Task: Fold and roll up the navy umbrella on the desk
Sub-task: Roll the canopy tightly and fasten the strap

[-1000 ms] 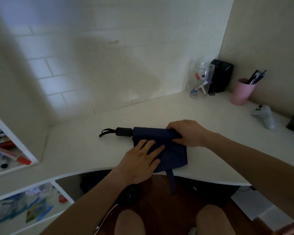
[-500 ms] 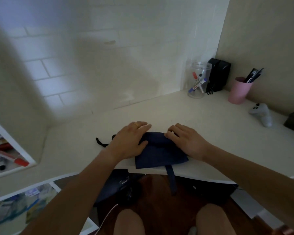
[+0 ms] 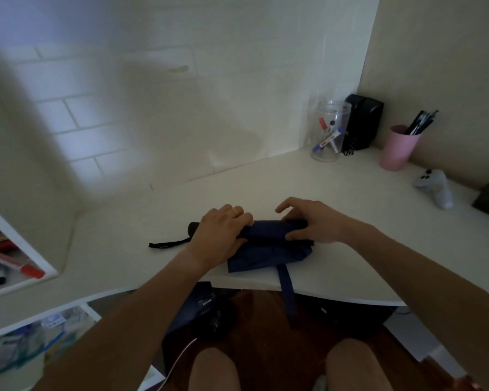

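The navy umbrella [image 3: 268,249] lies collapsed across the white desk [image 3: 350,221] near its front edge. Its far side is rolled into a tube; the near flap of cloth lies flat. A navy strap [image 3: 288,294] hangs from the flap over the desk edge. The black handle [image 3: 193,228] and its wrist loop [image 3: 167,244] stick out to the left. My left hand [image 3: 219,234], with a ring, curls over the roll's left end next to the handle. My right hand [image 3: 311,222] grips the roll's right end, thumb on the near side, fingers arched over the top.
At the back right stand a clear jar of markers [image 3: 329,131], a black speaker [image 3: 363,121] and a pink cup of pens [image 3: 397,148]. A white game controller [image 3: 435,187] lies at the right. Shelves with markers [image 3: 12,263] are at the left. My knees are below the desk.
The far side of the cloth has been rolled toward me into a tube. My left hand went from lying flat on the fabric to the handle end; my right hand now clasps the roll's right end.
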A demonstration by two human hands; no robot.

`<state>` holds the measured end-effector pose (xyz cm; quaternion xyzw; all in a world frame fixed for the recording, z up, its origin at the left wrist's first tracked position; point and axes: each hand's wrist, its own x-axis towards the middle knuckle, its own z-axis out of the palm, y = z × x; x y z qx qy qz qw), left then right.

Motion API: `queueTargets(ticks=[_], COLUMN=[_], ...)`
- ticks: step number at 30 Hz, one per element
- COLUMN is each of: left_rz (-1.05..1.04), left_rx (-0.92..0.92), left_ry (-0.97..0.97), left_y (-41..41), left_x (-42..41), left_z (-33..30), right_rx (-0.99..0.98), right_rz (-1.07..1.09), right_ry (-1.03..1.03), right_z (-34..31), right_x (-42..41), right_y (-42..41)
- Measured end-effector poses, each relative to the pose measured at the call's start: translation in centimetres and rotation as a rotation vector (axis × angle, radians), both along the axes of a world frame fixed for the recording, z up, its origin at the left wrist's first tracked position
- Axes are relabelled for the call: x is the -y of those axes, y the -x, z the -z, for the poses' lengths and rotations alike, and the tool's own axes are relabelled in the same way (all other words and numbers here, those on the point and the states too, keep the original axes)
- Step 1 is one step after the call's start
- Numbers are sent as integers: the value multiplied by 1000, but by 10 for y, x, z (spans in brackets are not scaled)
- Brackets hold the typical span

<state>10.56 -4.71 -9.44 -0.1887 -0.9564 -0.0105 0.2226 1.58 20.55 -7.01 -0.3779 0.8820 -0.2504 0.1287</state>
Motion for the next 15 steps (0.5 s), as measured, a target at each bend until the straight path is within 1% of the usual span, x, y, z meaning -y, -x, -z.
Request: queueTargets(ticks=[3,5,8,9,10,12,13,15], left_rz=[4,12,1,12,26,13,-11,-42], left_rx=[-18,46,322,404,447,457,434,360], left_ry=[-15,-62,-320,-378,-393,-376,-355,-301], left_y=[2,3,5,5,4,-1,-4,-9], left_x=[-3,-3,4,6,7,5,3,0], left_z=[2,-1,-12,-15,-16,-17,-16,-12], right_rx=[-204,-269,-365,-421,-480,-550,-541,-435], right_rz=[8,2,-22,-30,-41,-71,-83,-75], right_ry=[-70,-38,13,30,42,53,61,91], right_z=[6,11,21,24,27,30,29,26], right_x=[4,4,-3,-4,-5,-6,-7,-10], right_y=[0,-5,-13,-16,-19,-24,-24,-22])
